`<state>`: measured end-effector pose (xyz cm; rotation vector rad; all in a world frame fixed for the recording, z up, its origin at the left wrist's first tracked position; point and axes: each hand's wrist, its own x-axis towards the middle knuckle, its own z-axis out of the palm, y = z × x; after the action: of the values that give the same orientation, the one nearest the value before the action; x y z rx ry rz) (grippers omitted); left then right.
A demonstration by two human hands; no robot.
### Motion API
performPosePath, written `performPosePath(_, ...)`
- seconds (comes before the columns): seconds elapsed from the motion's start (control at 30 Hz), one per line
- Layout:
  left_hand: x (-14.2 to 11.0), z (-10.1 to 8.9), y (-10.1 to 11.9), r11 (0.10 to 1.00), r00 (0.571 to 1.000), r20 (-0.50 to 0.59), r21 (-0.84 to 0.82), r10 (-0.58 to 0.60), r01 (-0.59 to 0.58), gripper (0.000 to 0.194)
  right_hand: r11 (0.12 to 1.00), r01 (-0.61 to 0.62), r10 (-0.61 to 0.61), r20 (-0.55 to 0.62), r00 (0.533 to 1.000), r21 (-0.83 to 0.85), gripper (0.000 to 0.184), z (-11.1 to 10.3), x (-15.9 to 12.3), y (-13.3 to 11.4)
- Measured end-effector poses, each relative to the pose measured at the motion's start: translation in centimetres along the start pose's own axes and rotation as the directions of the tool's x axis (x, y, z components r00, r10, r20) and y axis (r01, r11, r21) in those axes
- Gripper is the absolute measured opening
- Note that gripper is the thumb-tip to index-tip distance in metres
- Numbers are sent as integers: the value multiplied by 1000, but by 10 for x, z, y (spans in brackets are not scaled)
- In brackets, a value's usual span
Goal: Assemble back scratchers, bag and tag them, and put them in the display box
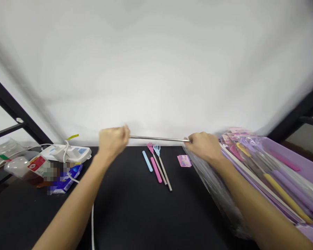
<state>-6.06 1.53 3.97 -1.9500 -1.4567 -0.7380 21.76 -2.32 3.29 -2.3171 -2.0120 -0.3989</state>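
Steel rod [159,138], level at 12 o'clock above the black counter [130,215]; left hand [113,142] closed on its near end; right hand [202,146] gripping the other; pink back scratcher [156,163] and blue back scratcher [162,166] lying below; purple bin [302,156] at 3 o'clock.

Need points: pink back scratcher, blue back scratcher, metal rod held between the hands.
pink back scratcher [150,148], head view, claw head
blue back scratcher [157,150], head view, claw head
metal rod [159,139], head view, middle of shaft
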Motion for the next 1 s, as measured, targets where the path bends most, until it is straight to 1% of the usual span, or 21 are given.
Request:
performPosePath(0.03, 2, 0, -7, 997, 997, -33, 39, -64, 65, 55, 999, -37, 37, -12, 999, 0, 48, 0, 1, 4)
performPosePath(0.07, 3, 0, -11, 994, 994, -63, 63, -90, 94, 54, 999, -53, 53, -22, 998, 2, 51, 0, 3, 6)
performPosePath(0.1, 3, 0, -10, 994, 992, -97, 72, -78, 85, 53, 999, -51, 52, -33, 998, 7, 54, 0, 3, 6)
performPosePath(0.13, 1, 0, -6, 997, 993, -119, 63, -27, 34, 51, 999, -31, 32, -40, 999, 14, 56, 0, 3, 3)
performPosePath(0.17, 0, 0, 0, 997, 990, -131, 43, 61, -56, 50, 1000, 1, 0, -43, 999, 21, 59, -1, 3, 0)
performPosePath(0.23, -4, 1, 11, 970, 964, -109, -13, 241, -244, 48, 998, 48, -47, -43, 998, 29, 60, -1, 3, -3)
performPosePath(0.27, -5, 2, 13, 959, 956, -97, -30, 276, -280, 47, 998, 50, -49, -36, 998, 28, 59, -1, 3, -1)
performPosePath(0.3, -4, 2, 12, 960, 957, -91, -34, 275, -279, 47, 999, 29, -28, -31, 999, 24, 58, -1, 3, 2)
performPosePath(0.37, -2, 3, 6, 989, 983, -112, -14, 148, -150, 48, 999, -43, 43, -21, 999, 13, 56, -1, 4, 10)
performPosePath(0.43, -1, 2, 4, 999, 984, -173, -9, 31, -33, 50, 997, -79, 79, -21, 997, 9, 54, -2, 4, 14)
performPosePath(0.47, -1, 2, 7, 999, 980, -196, -12, 33, -36, 49, 997, -70, 70, -27, 997, 11, 53, -2, 3, 13)
performPosePath(0.5, -2, 2, 13, 995, 975, -203, -25, 86, -93, 48, 999, -46, 47, -35, 998, 13, 52, -2, 2, 10)
performPosePath(0.57, -5, 1, 26, 956, 951, -159, -87, 264, -279, 45, 1000, 9, -9, -43, 999, 19, 51, -1, 0, 4)
performPosePath(0.63, -7, 1, 28, 938, 939, -149, -111, 310, -328, 44, 1000, 12, -11, -36, 999, 14, 51, 0, -2, 3)
performPosePath(0.67, -7, 2, 22, 946, 945, -150, -107, 290, -307, 45, 1000, -13, 13, -28, 1000, 10, 51, 0, -2, 6)
performPosePath(0.7, -6, 2, 12, 971, 965, -159, -91, 207, -223, 45, 999, -41, 41, -20, 999, 6, 50, 1, -2, 11)
performPosePath(0.77, -3, 4, -14, 994, 983, -164, -60, 79, -90, 48, 997, -75, 75, -13, 997, 1, 50, 1, 1, 22)
performPosePath(0.83, 0, 5, -34, 1000, 991, -133, -25, 14, -18, 48, 998, -64, 64, -12, 998, 7, 50, -1, 5, 27)
performPosePath(0.87, 1, 6, -38, 1000, 991, -131, -12, -10, 8, 48, 998, -58, 58, -20, 998, 9, 50, -2, 6, 25)
performPosePath(0.93, -1, 6, -29, 999, 987, -152, -13, -41, 40, 48, 998, -67, 68, -41, 997, 14, 49, -5, 7, 10)
performPosePath(1.0, -7, 4, -2, 999, 986, -167, -51, -14, 5, 47, 998, -58, 59, -56, 997, 19, 47, -8, 4, -14)
